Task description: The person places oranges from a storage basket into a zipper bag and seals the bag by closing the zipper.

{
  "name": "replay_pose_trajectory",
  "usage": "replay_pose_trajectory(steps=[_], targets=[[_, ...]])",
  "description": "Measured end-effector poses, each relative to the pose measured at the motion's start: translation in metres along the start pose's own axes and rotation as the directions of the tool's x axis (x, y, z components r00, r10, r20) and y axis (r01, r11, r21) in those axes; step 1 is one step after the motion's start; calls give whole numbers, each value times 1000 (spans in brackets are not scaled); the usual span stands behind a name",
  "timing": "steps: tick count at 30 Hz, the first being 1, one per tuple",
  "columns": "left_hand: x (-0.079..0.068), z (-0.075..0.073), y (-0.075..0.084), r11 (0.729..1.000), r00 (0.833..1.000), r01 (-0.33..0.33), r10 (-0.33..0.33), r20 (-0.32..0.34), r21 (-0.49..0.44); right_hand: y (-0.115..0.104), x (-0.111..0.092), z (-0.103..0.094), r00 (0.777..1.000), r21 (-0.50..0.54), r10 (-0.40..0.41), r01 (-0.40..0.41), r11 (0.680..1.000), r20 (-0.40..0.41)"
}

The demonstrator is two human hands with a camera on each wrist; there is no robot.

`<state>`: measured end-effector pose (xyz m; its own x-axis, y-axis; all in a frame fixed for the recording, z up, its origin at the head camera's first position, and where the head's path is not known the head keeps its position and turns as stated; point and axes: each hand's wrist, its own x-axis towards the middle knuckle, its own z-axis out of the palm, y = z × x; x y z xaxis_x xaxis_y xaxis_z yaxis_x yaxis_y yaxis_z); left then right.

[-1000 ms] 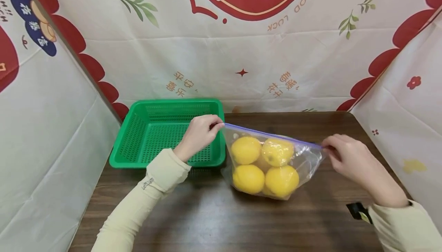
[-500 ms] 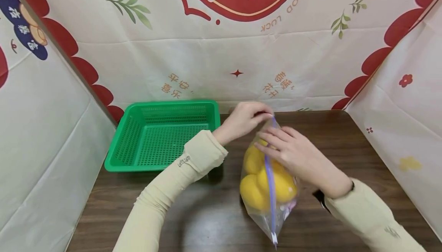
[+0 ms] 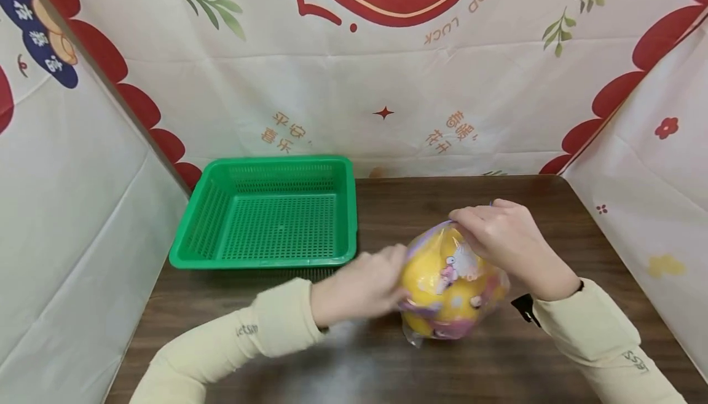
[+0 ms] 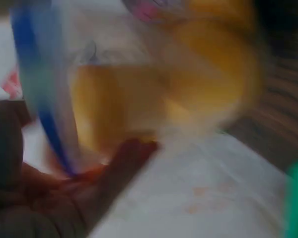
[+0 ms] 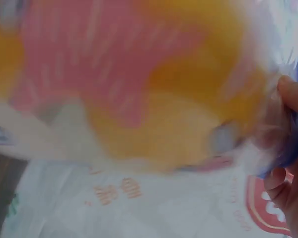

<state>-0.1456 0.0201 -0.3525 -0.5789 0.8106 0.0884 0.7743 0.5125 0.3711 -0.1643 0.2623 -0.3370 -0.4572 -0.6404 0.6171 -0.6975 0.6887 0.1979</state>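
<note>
A clear zip bag (image 3: pixel 456 327) of yellow lemons (image 3: pixel 426 272) is between my hands, its side with pink and white cartoon prints turned to the head view. My right hand (image 3: pixel 506 238) grips the bag's upper right, by the purple-blue zip strip. Blurred in the head view, my left hand (image 3: pixel 367 284) holds the bag's left edge. The left wrist view shows its fingers (image 4: pixel 121 168) and thumb on either side of the blue strip. In the right wrist view a pink starfish print (image 5: pixel 99 54) covers part of the lemons. I cannot tell whether the bag touches the table.
At the back left of the dark wooden table (image 3: pixel 381 207) stands a green plastic basket (image 3: pixel 262 262) with perforated walls and floor. White printed cloth (image 3: pixel 332 96) hangs behind the table and along both sides.
The bag first stretched sideways between both hands, then turned with its zip strip facing me, and now shows its printed side. The left hand has moved down and the right hand to the upper right.
</note>
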Motion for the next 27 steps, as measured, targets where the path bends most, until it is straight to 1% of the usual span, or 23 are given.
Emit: replay_pose_trajectory(steps=[1,2,3,5,6,8,9,10,11,12,14,16,17,18,20,21,22,23,24,25,26,27], targets=[[0,-3,-6,1000,1000,-8,8,-14,-6,0,1,-3,1000,12,19,-18,1000,-14],[2,-8,-13,1000,1000,-9,9,-12,-29,0,2,-6,999,20,38,-38,999,-18],[5,-15,-19,997,1000,3,-2,11,-79,2,3,-8,998,32,65,-64,997,-13],[16,-28,-31,987,997,33,-21,76,-156,8,1,-8,992,59,126,-127,990,19],[23,-34,-37,981,993,55,-33,118,-186,12,-1,-5,986,73,160,-163,984,46],[41,-39,-51,972,978,102,-60,201,-210,22,-7,6,963,88,234,-247,965,133],[50,-38,-58,969,969,125,-73,237,-212,28,-11,14,945,96,273,-293,951,179],[60,-37,-64,967,959,147,-88,269,-208,33,-15,23,923,107,312,-342,934,226],[69,-34,-71,965,949,169,-104,297,-202,39,-18,32,896,112,350,-391,913,274],[78,-30,-78,962,939,193,-124,322,-193,44,-22,43,863,119,387,-443,889,324],[93,-22,-89,950,919,253,-176,353,-183,53,-26,61,793,130,447,-537,833,414],[104,-15,-98,935,899,314,-237,368,-164,60,-27,77,712,151,492,-632,760,501],[108,-11,-102,930,889,340,-269,370,-141,63,-27,84,678,156,501,-664,731,538],[110,-8,-105,923,881,365,-300,366,-122,65,-27,89,647,161,504,-691,705,572],[110,-3,-109,918,878,392,-355,323,-57,66,-24,95,607,163,497,-720,675,620],[107,-1,-109,918,881,396,-374,291,-20,66,-22,96,594,154,493,-723,673,635],[101,-1,-108,919,889,395,-386,248,15,65,-20,95,586,145,489,-724,675,647],[93,-1,-106,919,898,394,-392,200,35,63,-19,91,581,129,488,-718,684,651],[83,-1,-104,919,908,391,-393,141,45,60,-19,86,587,116,493,-710,695,642],[70,-1,-101,921,918,386,-389,74,50,56,-20,78,601,105,504,-701,706,621],[54,-1,-98,924,925,379,-379,2,48,50,-23,70,623,105,520,-693,713,584],[37,0,-96,928,928,370,-366,-74,50,42,-28,61,641,106,543,-693,713,543]])
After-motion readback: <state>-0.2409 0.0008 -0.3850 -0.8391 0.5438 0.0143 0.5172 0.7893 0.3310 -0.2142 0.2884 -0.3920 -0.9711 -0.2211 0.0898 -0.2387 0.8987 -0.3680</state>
